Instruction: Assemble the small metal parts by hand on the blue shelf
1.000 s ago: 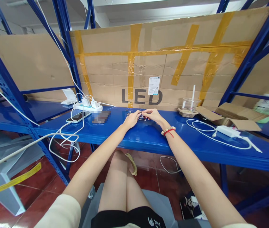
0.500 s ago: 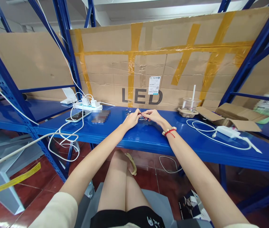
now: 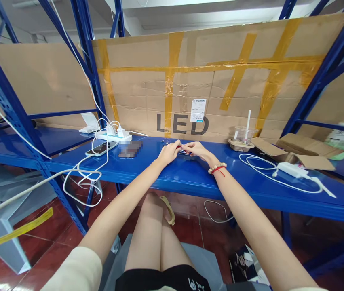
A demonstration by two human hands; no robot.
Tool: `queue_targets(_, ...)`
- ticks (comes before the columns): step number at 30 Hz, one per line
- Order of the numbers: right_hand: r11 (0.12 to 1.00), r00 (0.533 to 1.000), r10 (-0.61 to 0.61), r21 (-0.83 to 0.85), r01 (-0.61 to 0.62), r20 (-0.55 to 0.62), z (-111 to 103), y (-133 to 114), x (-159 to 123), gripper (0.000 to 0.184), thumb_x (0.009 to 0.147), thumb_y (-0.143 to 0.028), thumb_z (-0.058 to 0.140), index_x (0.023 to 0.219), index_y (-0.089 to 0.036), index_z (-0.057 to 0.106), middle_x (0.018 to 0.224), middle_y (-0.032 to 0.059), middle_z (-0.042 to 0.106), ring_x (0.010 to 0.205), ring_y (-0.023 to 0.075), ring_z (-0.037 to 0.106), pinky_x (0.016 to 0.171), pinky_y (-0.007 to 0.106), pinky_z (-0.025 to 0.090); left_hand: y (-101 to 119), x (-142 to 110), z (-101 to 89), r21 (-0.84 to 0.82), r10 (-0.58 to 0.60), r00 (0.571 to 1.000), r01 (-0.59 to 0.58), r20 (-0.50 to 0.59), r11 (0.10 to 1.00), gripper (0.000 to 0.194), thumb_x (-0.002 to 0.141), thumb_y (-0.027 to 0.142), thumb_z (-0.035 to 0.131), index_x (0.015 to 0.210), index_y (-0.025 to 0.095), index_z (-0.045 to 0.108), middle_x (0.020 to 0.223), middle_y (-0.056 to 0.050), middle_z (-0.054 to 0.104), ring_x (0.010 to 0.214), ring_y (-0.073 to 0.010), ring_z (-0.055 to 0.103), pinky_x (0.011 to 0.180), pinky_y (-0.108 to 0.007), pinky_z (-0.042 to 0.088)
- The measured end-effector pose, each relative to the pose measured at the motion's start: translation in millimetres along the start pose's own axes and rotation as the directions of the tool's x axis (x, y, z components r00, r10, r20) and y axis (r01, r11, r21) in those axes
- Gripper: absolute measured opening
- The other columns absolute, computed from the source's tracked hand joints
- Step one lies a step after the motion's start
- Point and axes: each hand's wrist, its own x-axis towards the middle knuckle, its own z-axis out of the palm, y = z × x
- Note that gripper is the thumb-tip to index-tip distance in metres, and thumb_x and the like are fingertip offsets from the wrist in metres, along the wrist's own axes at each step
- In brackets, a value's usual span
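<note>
Silvery pieces (image 3: 183, 152) — lying just beside the right grip (image 3: 199, 149).

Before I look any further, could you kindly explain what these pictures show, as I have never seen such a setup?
Of course. There is no machine: a person is working with two bare hands, and one camera worn on the head looks forward and down at them. The left hand and right hand are close together over a blue shelf. Their fingers seem to handle something too small to identify, with small shiny pieces close by. To the left are a smartphone and a white power strip; to the right, a clear plastic cup with a straw, a white power adapter and an opened cardboard box.
</note>
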Motion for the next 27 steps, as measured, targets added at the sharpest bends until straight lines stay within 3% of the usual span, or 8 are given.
queue_targets(18,0.997,0.998,-0.046,-0.063,0.048,0.041,-0.9,0.2,0.5,0.052,0.052,-0.061,0.069,0.072,-0.012,0.068,0.057,0.0011,0.054,0.053,0.0078,0.042,0.044,0.019,0.032,-3.7,1.6,2.0,0.072,0.021,1.000,-0.020,-0.007,0.997,0.014,0.087,0.028,0.039,0.093,0.022,0.051,0.088,-0.003,0.064,0.085,-0.0178,0.059,0.072,-0.026,0.044)
queue_targets(27,0.996,1.000,-0.006,-0.087,0.009,0.028,-0.9,-3.5,-1.7,0.053,0.049,-0.061,0.071,0.071,-0.013,0.067,0.057,0.0012,0.054,0.055,0.0088,0.045,0.045,0.020,0.033,-4.3,1.7,2.8,0.111,0.027,1.000,-0.027,0.002,0.993,0.016,0.087,0.028,0.038,0.094,0.022,0.051,0.088,-0.003,0.064,0.085,-0.0177,0.059,0.071,-0.026,0.043)
